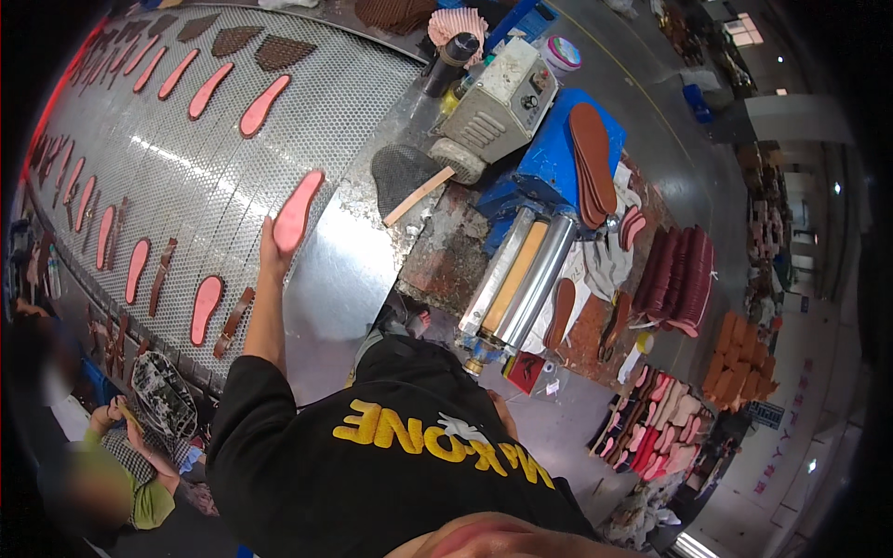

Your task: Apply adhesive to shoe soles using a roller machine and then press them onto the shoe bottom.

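My left hand (273, 253) grips the heel end of a pink shoe insole (299, 209), with the pink face up. That insole is over the edge of a perforated metal conveyor (223, 177), beside a smooth metal plate (339, 265). My right hand (503, 415) is low beside my black shirt. Only a sliver of skin shows there, and its fingers are hidden. Ahead of it is a roller machine with a shiny steel roller (535, 279) and a yellowish strip (514, 270) alongside. Brown sole pieces (593, 163) lie stacked on the machine's blue housing (549, 153).
Several pink insoles (206, 310) and brown straps (234, 321) lie in rows on the conveyor. A grey control box (502, 102) stands behind the rollers. Dark red bundled pieces (677, 277) are at right. Another person (121, 465) works at lower left, across the conveyor.
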Available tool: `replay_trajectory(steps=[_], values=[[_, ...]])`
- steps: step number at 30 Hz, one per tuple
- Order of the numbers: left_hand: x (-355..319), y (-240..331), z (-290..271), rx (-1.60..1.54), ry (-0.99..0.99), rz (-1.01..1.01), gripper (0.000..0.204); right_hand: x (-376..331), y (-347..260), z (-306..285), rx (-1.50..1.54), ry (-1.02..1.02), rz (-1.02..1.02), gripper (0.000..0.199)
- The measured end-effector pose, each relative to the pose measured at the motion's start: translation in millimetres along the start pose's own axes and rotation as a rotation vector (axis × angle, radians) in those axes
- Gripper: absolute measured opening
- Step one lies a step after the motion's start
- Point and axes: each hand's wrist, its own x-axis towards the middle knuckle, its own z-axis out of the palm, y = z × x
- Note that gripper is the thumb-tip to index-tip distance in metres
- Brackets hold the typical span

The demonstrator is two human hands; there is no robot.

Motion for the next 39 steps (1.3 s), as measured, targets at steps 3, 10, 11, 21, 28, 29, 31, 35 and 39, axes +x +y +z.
replay_trajectory(steps=[3, 10, 11, 21, 28, 29, 31, 35, 39], values=[[38.6, 31.5, 57.5, 0.021, -0.151, -0.013, 0.061, -11.8, -14.0, 6.2, -0.092, 0.036, -0.039, 0.026], [101.7, 27.6, 19.4, 0.069, -0.007, -0.129, 0.081, -7.2, -36.6, 14.6, -0.028, 0.039, -0.023, 0.023], [96.0, 19.4, 17.4, 0.080, -0.013, -0.140, 0.081, -8.1, -40.9, 14.2, -0.069, 0.055, -0.056, 0.022], [82.1, -2.7, 7.2, 0.123, 0.398, -0.091, 0.076, -1.2, -35.9, -7.3, 0.029, 0.087, 0.057, 0.019], [122.8, 10.9, 32.7, 0.137, 0.379, -0.003, 0.072, -30.0, -43.0, 7.4, 0.042, 0.121, 0.124, 0.020], [133.2, 13.2, 36.0, 0.120, 0.346, 0.011, 0.071, -32.0, -40.2, 8.5, 0.071, 0.116, 0.143, 0.020], [155.6, 19.6, 41.2, 0.102, 0.280, 0.040, 0.068, -36.8, -32.4, 15.2, 0.117, 0.112, 0.167, 0.021], [180.9, 14.7, 71.2, 0.202, 0.198, -0.002, 0.069, -43.5, -8.1, 17.2, 0.142, 0.170, 0.079, 0.020], [206.9, 38.9, 13.3, 1.239, -0.143, 0.461, 0.061, -38.5, -10.7, 1.8, 0.173, 0.271, -0.020, 0.015]])
